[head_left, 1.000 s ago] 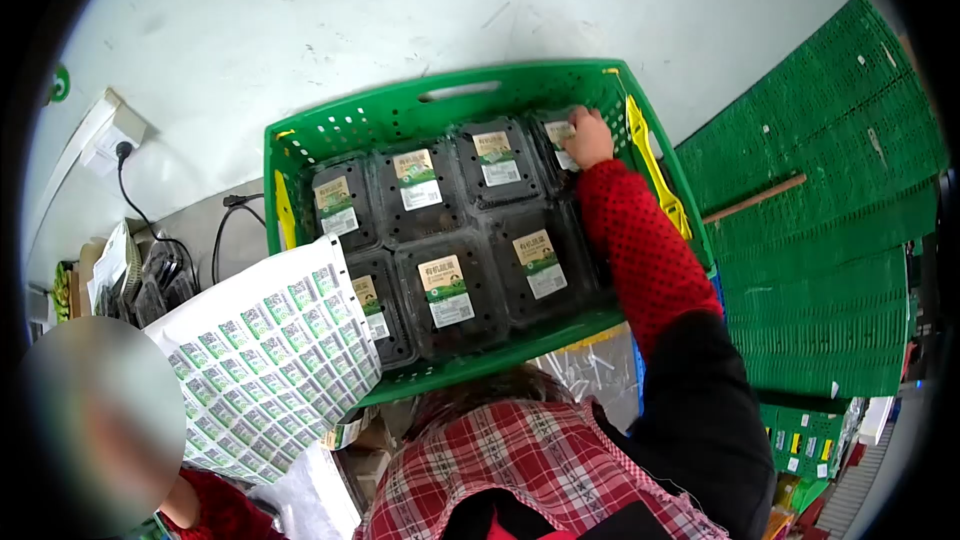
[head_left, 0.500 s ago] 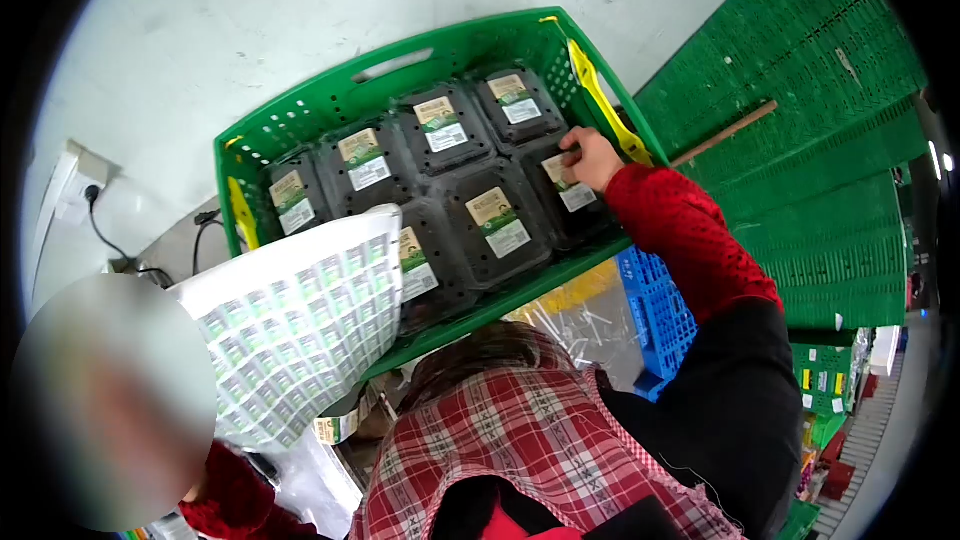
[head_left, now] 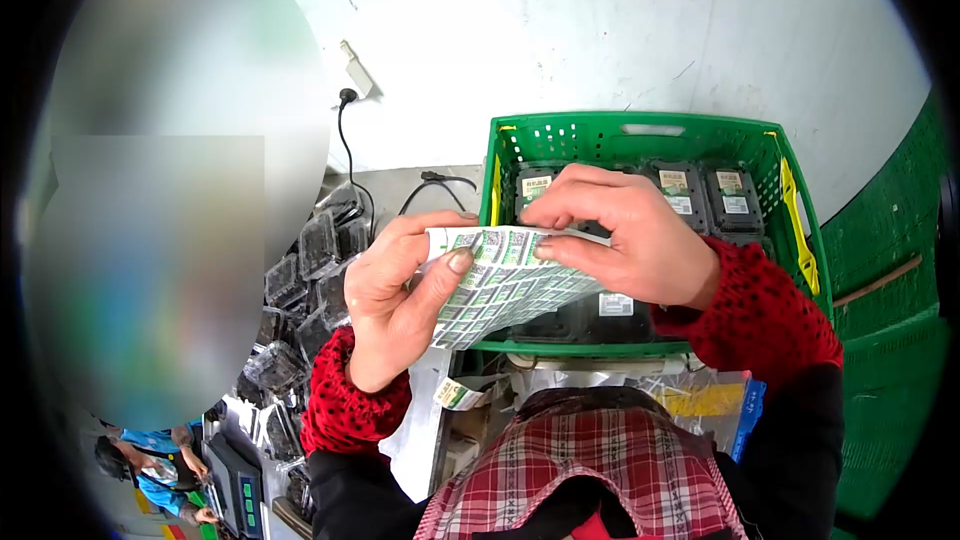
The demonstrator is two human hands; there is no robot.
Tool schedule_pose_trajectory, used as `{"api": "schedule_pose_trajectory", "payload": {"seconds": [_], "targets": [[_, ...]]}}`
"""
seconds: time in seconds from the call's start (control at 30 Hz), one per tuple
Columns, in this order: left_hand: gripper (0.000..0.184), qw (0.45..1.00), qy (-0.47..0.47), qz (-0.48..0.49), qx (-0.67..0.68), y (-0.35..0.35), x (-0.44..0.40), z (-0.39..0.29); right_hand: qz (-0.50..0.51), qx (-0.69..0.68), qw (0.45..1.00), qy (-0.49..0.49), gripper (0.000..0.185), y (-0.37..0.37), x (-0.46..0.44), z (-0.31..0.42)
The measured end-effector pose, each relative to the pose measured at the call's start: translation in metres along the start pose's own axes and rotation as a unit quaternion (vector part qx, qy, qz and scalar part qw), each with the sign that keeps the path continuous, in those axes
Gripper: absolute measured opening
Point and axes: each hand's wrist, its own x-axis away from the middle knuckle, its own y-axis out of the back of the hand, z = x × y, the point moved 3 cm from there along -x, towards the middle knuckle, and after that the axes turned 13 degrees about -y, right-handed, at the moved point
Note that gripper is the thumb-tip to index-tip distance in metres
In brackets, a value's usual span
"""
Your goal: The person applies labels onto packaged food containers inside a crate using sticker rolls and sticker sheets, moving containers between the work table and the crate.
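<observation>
A sheet of small printed labels, patterned in green, white and black, hangs in front of me. My left hand is closed on its upper left part, thumb on the printed side. At the upper right edge, my right hand pinches the sheet between thumb and curled fingers; whether a single label has come loose there I cannot tell. Behind the sheet stands a green crate with lidded plastic boxes inside, labelled in tan, green and white. My hands and the sheet hide some of the boxes.
Several clear plastic boxes are heaped at left. Beyond them, a person in blue is beside a scale. A black plug and cable hang from the wall. Green crates line the right side.
My right hand has left the box in the crate and come to the label sheet. The sheet is now before the crate in both hands. My view has swung left.
</observation>
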Motion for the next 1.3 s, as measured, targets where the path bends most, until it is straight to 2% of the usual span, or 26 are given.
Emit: {"api": "schedule_pose_trajectory", "payload": {"seconds": [0.1,0.17,0.23,0.37,0.43,0.53,0.57,0.63,0.77,0.83,0.87,0.9,0.93,0.97,1.1,1.3], "targets": [[0.008,0.999,0.029,-0.033,0.012,0.009,0.012,-0.003,0.036,0.051,0.998,0.032,0.023,-0.021,-0.002,0.005],[0.010,0.997,0.059,-0.044,-0.039,0.015,0.019,-0.006,-0.031,0.106,0.992,0.063,0.021,-0.031,0.000,0.010],[0.011,0.995,0.069,-0.057,-0.048,0.018,0.026,-0.005,-0.030,0.128,0.990,0.057,0.023,-0.039,0.002,0.014],[0.010,0.994,0.067,-0.070,-0.059,0.018,0.031,-0.006,-0.080,0.173,0.979,0.069,0.027,-0.050,0.005,0.022],[0.010,0.991,0.026,-0.070,-0.110,0.017,0.031,-0.009,-0.132,0.246,0.952,0.127,0.028,-0.057,0.009,0.018],[0.009,0.984,0.104,-0.118,-0.086,0.017,0.040,-0.005,-0.196,0.312,0.924,0.104,0.032,-0.065,0.019,0.019],[0.008,0.983,0.097,-0.117,-0.105,0.016,0.044,-0.002,-0.216,0.305,0.922,0.097,0.029,-0.069,0.024,0.020],[0.007,0.985,0.102,-0.126,-0.059,0.011,0.047,0.003,-0.227,0.331,0.913,0.078,0.027,-0.074,0.030,0.019],[0.006,0.986,0.110,-0.113,-0.053,0.002,0.046,0.009,-0.246,0.332,0.909,0.063,0.027,-0.074,0.036,0.012],[0.004,0.982,0.142,-0.119,-0.037,-0.002,0.045,0.010,-0.255,0.314,0.912,0.064,0.027,-0.072,0.037,0.009],[0.002,0.979,0.158,-0.080,-0.100,-0.002,0.041,0.003,-0.266,0.304,0.913,0.058,0.028,-0.071,0.035,0.005],[0.002,0.985,0.120,-0.095,-0.078,-0.010,0.036,0.003,-0.275,0.281,0.918,0.060,0.030,-0.068,0.034,0.000],[0.003,0.988,0.097,-0.053,-0.111,-0.010,0.033,0.001,-0.252,0.262,0.931,0.042,0.033,-0.059,0.033,0.004],[0.006,0.984,0.123,-0.045,-0.118,-0.012,0.033,0.003,-0.233,0.248,0.939,0.050,0.034,-0.058,0.033,0.000],[0.009,0.989,0.114,-0.082,-0.041,-0.015,0.035,0.013,-0.234,0.250,0.937,0.061,0.029,-0.056,0.031,0.000],[0.008,0.984,0.138,-0.073,-0.082,-0.011,0.034,0.019,-0.247,0.212,0.944,0.051,0.035,-0.053,0.027,-0.004]]}}
